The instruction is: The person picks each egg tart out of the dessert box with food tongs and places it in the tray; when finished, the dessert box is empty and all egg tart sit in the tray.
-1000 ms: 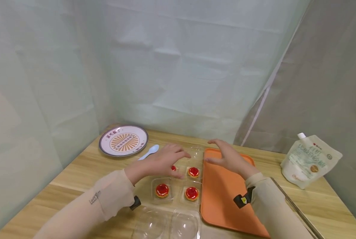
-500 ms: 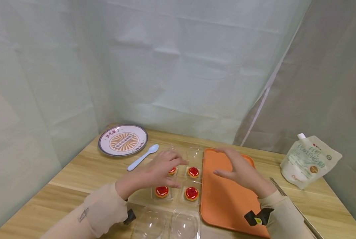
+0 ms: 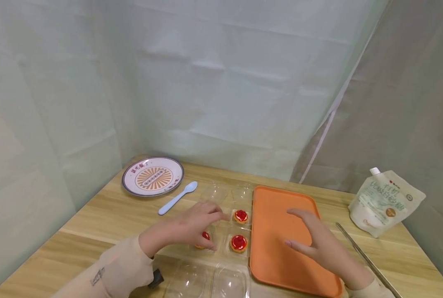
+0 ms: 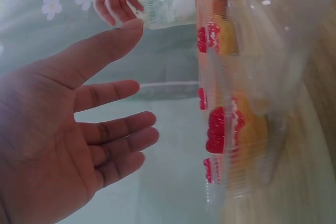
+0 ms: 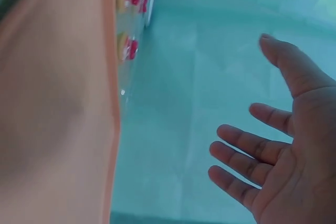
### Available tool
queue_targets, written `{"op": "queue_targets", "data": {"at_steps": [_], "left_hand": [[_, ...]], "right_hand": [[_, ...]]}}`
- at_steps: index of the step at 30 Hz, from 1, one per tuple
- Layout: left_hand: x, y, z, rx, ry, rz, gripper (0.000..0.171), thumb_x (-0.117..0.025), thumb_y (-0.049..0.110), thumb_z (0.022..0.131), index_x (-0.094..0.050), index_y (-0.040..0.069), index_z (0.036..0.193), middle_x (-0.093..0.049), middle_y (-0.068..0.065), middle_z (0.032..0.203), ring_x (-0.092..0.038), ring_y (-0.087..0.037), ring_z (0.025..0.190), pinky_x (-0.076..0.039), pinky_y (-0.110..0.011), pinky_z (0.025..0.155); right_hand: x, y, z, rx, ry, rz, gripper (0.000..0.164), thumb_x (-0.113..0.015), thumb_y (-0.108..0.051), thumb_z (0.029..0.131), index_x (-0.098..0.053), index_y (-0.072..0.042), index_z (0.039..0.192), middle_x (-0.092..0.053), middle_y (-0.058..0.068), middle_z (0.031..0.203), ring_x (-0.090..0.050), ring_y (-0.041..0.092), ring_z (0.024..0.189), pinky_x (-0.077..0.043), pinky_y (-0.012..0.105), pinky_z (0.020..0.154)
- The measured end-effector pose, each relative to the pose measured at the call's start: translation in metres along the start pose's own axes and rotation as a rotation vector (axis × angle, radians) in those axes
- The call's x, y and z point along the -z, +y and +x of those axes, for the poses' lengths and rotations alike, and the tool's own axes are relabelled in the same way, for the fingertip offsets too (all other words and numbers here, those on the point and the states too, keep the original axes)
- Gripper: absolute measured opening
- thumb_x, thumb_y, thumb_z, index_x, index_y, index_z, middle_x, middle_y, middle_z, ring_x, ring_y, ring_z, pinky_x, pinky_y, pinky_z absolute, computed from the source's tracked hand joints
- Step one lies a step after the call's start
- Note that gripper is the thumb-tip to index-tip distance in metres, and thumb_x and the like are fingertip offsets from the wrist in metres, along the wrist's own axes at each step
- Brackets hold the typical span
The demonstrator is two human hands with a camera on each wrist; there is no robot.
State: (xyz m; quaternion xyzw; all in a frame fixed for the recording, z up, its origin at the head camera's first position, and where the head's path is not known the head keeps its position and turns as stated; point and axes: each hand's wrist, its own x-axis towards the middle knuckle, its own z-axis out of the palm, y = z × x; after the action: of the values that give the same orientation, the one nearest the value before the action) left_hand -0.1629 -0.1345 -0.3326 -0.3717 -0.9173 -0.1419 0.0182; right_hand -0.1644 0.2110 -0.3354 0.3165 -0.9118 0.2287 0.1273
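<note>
Small tarts with glossy red tops sit in a clear plastic clamshell container (image 3: pixel 224 250) with several compartments. In the head view, one tart (image 3: pixel 240 216) and another tart (image 3: pixel 238 243) show fully on its right side; my left hand partly covers a third tart (image 3: pixel 205 236). My left hand (image 3: pixel 189 225) hovers over the container's left side, fingers spread and holding nothing. The left wrist view shows that palm (image 4: pixel 47 140) beside the tarts, with a gap between. Over the orange tray (image 3: pixel 273 260), my right hand (image 3: pixel 322 248) has thumb and fingers apart, with nothing in it.
A patterned plate (image 3: pixel 132 188) lies at the back left, with a pale blue spoon (image 3: pixel 177 198) near it. A white spouted pouch (image 3: pixel 385 203) stands at the right. One long thin metal utensil (image 3: pixel 366 258) lies right of the tray. Fabric walls (image 3: pixel 221 103) enclose the table.
Both hands have moved nearer the body, and the right hand has also gone rightward over the tray. The left hand uncovers the spoon and now covers the back left tart.
</note>
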Motion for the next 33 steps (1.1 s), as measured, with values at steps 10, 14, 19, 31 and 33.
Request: {"op": "queue_targets", "data": {"at_steps": [10,14,19,31,33], "left_hand": [[-0.009,-0.007,0.001,0.041,-0.111,-0.046,0.067,-0.082,0.036,0.074,-0.055,0.019,0.133,-0.054,-0.005,0.126,-0.051,-0.021,0.117,-0.043,-0.038,0.103],[-0.016,-0.008,0.004,0.045,-0.101,-0.055,0.069,-0.08,0.038,0.075,-0.053,0.019,0.135,-0.055,-0.003,0.125,-0.05,-0.019,0.117,-0.043,-0.037,0.102],[-0.024,-0.009,0.008,0.054,-0.07,-0.009,0.067,-0.078,0.043,0.076,-0.055,0.017,0.132,-0.057,-0.001,0.123,-0.05,-0.018,0.117,-0.04,-0.037,0.104],[-0.038,-0.004,0.013,0.105,-0.039,0.003,0.07,-0.076,0.049,0.075,-0.056,0.013,0.132,-0.058,-0.003,0.127,-0.05,-0.021,0.12,-0.037,-0.043,0.109],[-0.039,-0.002,0.014,0.096,-0.029,-0.001,0.069,-0.076,0.048,0.076,-0.056,0.013,0.132,-0.058,-0.003,0.127,-0.051,-0.02,0.12,-0.039,-0.042,0.108]], "right_hand": [[0.01,0.014,-0.039,-0.15,0.03,-0.04,0.066,-0.074,-0.032,0.083,-0.045,-0.014,0.139,-0.054,0.008,0.133,-0.056,0.031,0.114,-0.049,0.053,0.087],[0.013,0.021,-0.05,-0.188,0.017,-0.067,0.067,-0.074,-0.036,0.082,-0.045,-0.013,0.138,-0.054,0.007,0.133,-0.053,0.03,0.117,-0.05,0.046,0.088],[0.011,0.04,-0.061,-0.178,0.069,-0.029,0.064,-0.078,-0.027,0.08,-0.049,-0.012,0.135,-0.055,0.008,0.132,-0.036,-0.003,0.13,-0.033,-0.002,0.088],[0.004,0.081,-0.084,-0.216,0.24,-0.008,0.053,-0.077,-0.008,0.079,-0.053,0.004,0.124,-0.056,0.006,0.121,-0.03,-0.027,0.107,-0.029,-0.005,0.082],[0.005,0.085,-0.086,-0.25,0.233,-0.005,0.051,-0.075,-0.01,0.081,-0.052,0.004,0.125,-0.057,0.013,0.122,-0.028,-0.028,0.105,-0.028,-0.005,0.08]]}}
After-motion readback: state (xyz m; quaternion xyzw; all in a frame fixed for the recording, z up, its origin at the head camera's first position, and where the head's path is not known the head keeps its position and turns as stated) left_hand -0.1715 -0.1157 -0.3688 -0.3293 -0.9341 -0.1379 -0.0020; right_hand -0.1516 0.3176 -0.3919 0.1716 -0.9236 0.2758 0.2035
